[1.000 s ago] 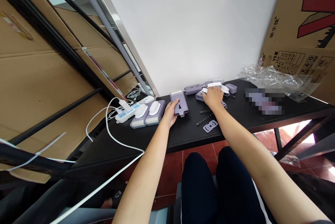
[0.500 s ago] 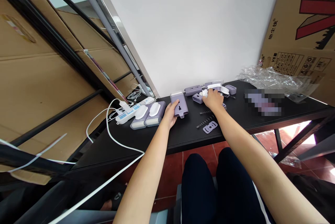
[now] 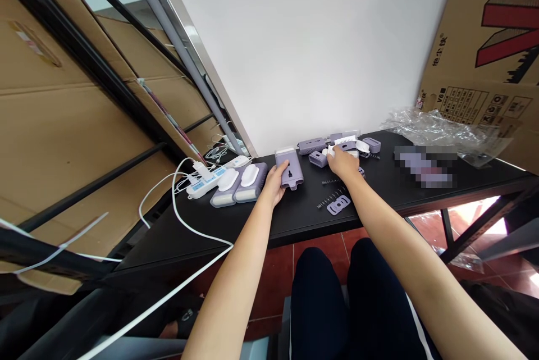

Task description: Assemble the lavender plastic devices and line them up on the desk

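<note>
Purple at frame centre, clamped between thumb and fingers of the left hand (image 3: 275,181): slotted casing (image 3: 295,167). At bent fingertips of the right hand (image 3: 343,164), well apart, right of centre: small white part (image 3: 330,149); cannot tell whether gripped or merely touched. Lower down: coil spring (image 3: 329,199), flat slotted plate (image 3: 342,201), on black tabletop (image 3: 303,214).

Left forearm (image 3: 238,270) bare, running up from the bottom edge and slanting rightward. Left hand (image 3: 274,185) turned partly on its side, thumb laid over the top, other fingers curled under and mostly out of sight; grip closed. Right forearm (image 3: 404,245) bare, a long diagonal from the lower right, wrist near straight. Right hand (image 3: 345,164) back uppermost, a little farther out than the left; fingers bent, bunched. Fingertips small, partly hidden: pinch or mere touch, can't tell. Hands apart, arms uncrossed.
</note>
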### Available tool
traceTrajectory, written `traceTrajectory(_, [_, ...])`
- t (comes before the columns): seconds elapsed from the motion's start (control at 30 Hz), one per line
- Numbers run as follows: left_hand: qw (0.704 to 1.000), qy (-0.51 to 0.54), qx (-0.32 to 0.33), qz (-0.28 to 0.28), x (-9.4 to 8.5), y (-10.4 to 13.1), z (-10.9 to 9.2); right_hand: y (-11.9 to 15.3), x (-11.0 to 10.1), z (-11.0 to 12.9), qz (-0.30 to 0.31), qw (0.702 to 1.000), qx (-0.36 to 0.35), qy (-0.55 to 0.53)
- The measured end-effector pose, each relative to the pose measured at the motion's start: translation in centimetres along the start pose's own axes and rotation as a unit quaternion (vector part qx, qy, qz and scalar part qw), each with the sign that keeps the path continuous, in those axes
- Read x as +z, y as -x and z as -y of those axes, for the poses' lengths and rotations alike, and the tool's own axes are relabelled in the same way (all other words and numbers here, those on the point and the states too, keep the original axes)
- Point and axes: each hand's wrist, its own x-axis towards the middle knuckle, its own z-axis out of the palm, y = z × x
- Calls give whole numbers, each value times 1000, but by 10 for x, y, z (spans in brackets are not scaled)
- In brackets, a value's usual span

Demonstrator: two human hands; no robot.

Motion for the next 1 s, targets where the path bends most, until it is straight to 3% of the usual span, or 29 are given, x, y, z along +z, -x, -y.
traceTrajectory(0.43, [1000,23,-17,3,0,1,-3,1,-3,1,31,998,7,-61])
traceTrajectory(0.6, [994,83,-58,-31,4,2,-10,5,-6,2,-43,996,-15,-74])
traceTrajectory(0.77, [993,100,-52,-31,8,3,-11,21,1,16,-111,966,-143,-183])
traceTrajectory(0.9, [997,70,-15,3,8,3,-7,35,18,31,-87,943,-252,-199])
traceTrajectory(1.0, [998,58,8,33,7,5,-6,39,28,35,-70,934,-283,-205])
